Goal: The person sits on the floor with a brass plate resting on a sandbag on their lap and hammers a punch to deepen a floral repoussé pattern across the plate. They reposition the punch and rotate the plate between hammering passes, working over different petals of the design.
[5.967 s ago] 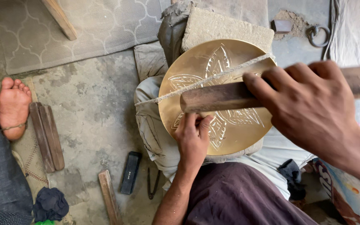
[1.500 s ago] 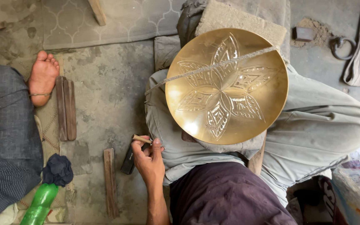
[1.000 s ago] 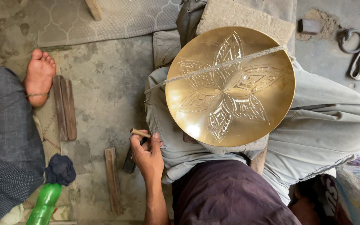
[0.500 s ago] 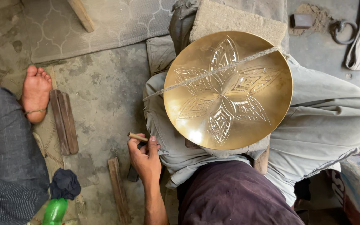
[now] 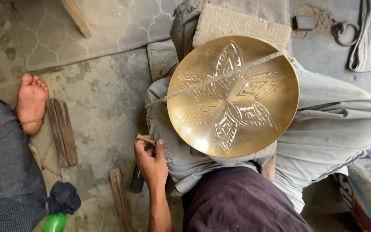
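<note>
Engraving pauses: round golden brass dish point(image 5: 232, 96) with a chased flower lies strapped on the lap; left hand point(image 5: 151, 161) pinches a thin wooden-coloured tool point(image 5: 144, 138) beside it. Right hand unseen. Next, probably tool to metal.

i read the scene as evenly lit by soft, diffuse daylight; no single source shows and shadows are faint. the brass plate point(image 5: 232, 96) carries the only strong glare: a bright patch near its lower left rim and sheen across the engraved petals. i see a soft shadow under the left hand point(image 5: 151, 161) on the concrete floor point(image 5: 104, 107). focus is sharp at centre. the dark garment point(image 5: 241, 202) at the bottom edge loses detail. straight edges bend slightly toward the corners.
</note>
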